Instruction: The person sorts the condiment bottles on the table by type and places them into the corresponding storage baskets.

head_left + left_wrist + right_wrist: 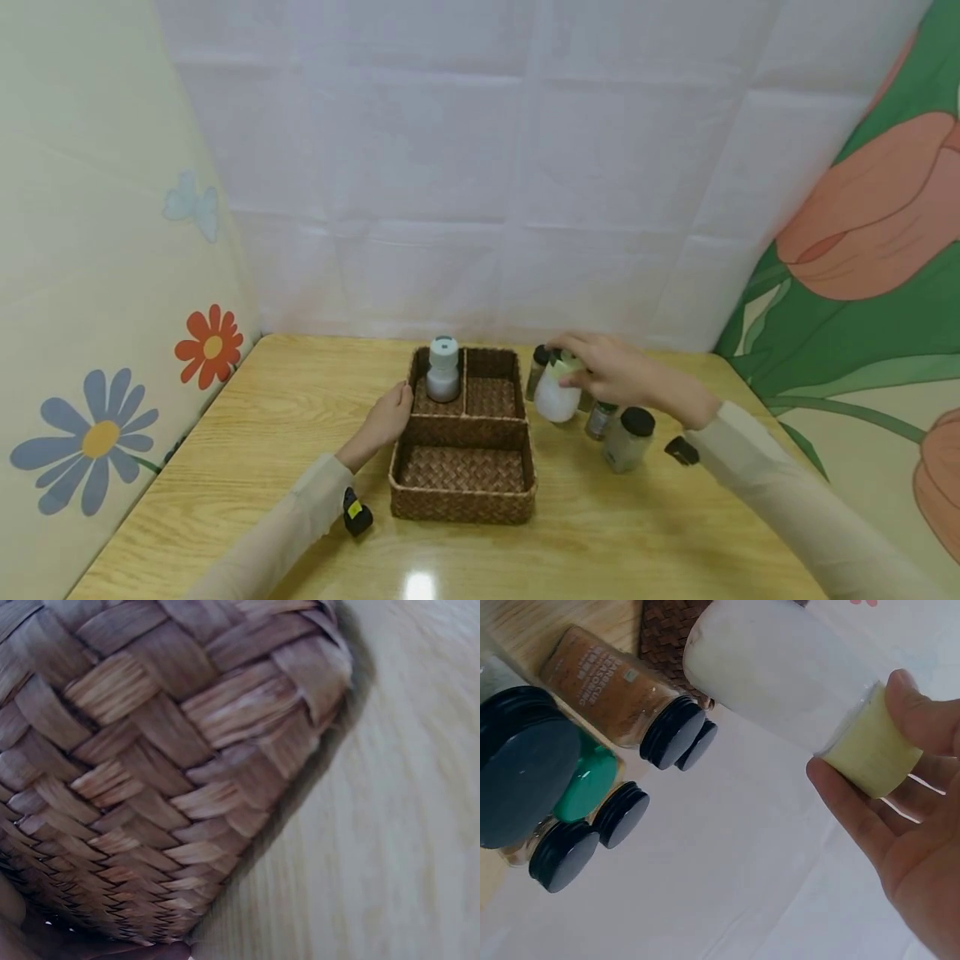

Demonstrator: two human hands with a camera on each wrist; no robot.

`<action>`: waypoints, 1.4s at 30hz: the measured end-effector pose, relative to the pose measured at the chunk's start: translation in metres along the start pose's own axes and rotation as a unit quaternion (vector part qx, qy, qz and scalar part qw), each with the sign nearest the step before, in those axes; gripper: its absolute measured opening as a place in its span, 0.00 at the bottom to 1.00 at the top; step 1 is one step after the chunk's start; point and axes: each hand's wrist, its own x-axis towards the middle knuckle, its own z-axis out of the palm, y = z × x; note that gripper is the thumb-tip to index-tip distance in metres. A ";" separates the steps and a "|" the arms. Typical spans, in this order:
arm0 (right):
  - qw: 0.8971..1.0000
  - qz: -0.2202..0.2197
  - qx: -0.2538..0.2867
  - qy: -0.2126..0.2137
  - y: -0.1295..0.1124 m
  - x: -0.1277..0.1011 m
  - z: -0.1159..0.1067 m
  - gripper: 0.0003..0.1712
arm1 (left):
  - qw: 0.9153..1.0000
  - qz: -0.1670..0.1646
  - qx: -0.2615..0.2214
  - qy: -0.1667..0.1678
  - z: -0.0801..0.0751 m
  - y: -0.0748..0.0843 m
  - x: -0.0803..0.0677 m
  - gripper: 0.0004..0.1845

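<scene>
A woven basket (462,489) with three compartments sits mid-table; its weave (150,772) fills the left wrist view. A white bottle with a grey cap (442,370) stands upright in the back left compartment. My left hand (386,418) rests against the basket's left wall, fingers relaxed. My right hand (600,369) grips a white bottle with a pale green cap (557,393) by its cap, lifted and tilted just right of the basket. In the right wrist view the fingers (862,825) wrap that cap (872,752).
Several spice jars with black lids (627,437) stand on the wooden table (225,433) right of the basket, under the held bottle; one (622,694) holds brown powder. Fabric walls close in the back and sides.
</scene>
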 end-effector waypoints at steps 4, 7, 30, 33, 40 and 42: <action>1.000 -0.005 0.000 0.007 -0.001 0.003 -0.001 0.30 | 1.000 0.001 -0.003 -0.002 0.001 0.000 -0.001 0.26; 1.000 -0.013 -0.006 0.016 -0.002 0.006 -0.002 0.31 | 1.000 0.001 -0.002 -0.002 0.001 0.001 -0.001 0.26; 0.999 -0.033 -0.010 0.008 -0.025 0.042 -0.005 0.30 | 1.000 -0.006 -0.007 0.003 0.001 -0.001 0.000 0.27; 0.999 -0.033 -0.013 0.008 -0.028 0.047 -0.003 0.32 | 1.000 -0.004 -0.006 0.004 0.001 -0.001 0.000 0.26; 0.999 -0.038 -0.026 0.000 -0.034 0.060 0.001 0.31 | 1.000 -0.002 -0.005 0.008 0.001 -0.003 0.002 0.27; 0.999 -0.042 -0.029 0.001 -0.036 0.064 0.002 0.31 | 1.000 -0.001 -0.005 0.008 0.001 -0.005 0.004 0.26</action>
